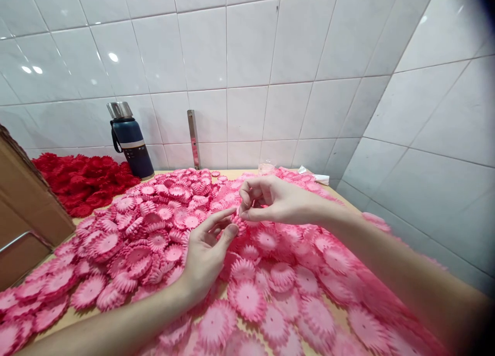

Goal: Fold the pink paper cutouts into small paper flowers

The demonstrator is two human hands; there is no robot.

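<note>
Left hand (204, 254) loosely parted, nothing visibly held — right hand (276, 199), fingertips drawn near thumb, can't tell from here if grasping. Pink petal discs (247, 298) heaped beneath both — probably light, soft, easily creased; best pinched at centre.

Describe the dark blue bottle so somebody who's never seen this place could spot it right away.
Start at the white tiled wall and go left along it to the heap of red frilled pieces. Just right of that heap stands the bottle. Unlike the red and pink pieces beside it, it is tall and dark blue, with a silver cap and a pale band.
</note>
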